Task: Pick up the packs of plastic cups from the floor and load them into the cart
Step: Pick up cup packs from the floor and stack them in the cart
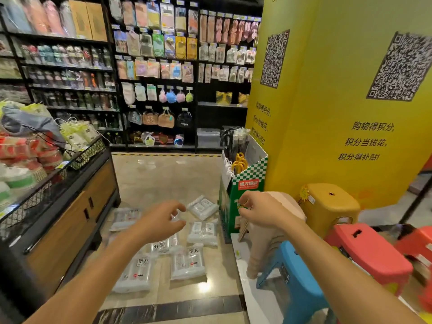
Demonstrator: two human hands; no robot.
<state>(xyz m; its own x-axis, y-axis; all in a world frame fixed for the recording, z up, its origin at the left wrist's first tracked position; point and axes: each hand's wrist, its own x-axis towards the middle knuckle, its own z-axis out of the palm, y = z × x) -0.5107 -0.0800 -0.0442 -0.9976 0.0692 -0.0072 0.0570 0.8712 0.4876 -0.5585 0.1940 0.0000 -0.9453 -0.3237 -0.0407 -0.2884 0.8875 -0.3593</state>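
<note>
- The left hand [161, 220] reached forward above the floor [163, 178], thumb and fingers spread in a wide, loose claw, holding nothing.
- The right hand [259, 211] hung level with it, fingers curled inward in front of the green checked box [247, 183]. I could not tell whether they pinched anything.
- The packs of plastic cups [188, 263] lay flat on the tiles in a loose cluster below the hands. They sat between the wood-fronted counter [70, 218] along the floor's left edge and the box at its right edge.
- The nearest two packs lay just beyond a dark strip [175, 307] crossing the floor.
- A blue stool [294, 284], a red stool [369, 251] and a yellow stool [329, 204] stood to the right.
</note>
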